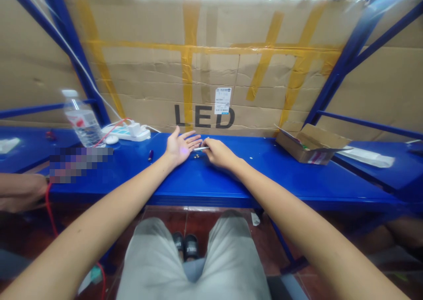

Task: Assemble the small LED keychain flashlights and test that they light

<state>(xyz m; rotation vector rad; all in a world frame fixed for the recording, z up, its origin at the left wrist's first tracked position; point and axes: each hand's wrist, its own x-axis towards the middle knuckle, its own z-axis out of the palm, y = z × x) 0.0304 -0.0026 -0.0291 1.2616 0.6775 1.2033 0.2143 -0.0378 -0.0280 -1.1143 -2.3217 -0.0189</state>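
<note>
My left hand [180,148] is palm up above the blue tabletop [205,181], its fingers spread and pointing right, with a violet light spot on the palm. My right hand [218,152] is closed around a slim silver pen-like tool [201,149], whose tip points left at the left palm. Below the tool, a few small brass-coloured pieces [197,156] lie on the table; they are too small to name. Left of my left hand rests a short dark purple cylinder [150,155].
At the left stand a water bottle [81,119] and a white power strip [130,132] with cables. An open cardboard box [310,143] sits at the right, beside a white packet [368,157]. A large carton [148,79] closes off the back. Another person's arm [21,192] reaches in at left.
</note>
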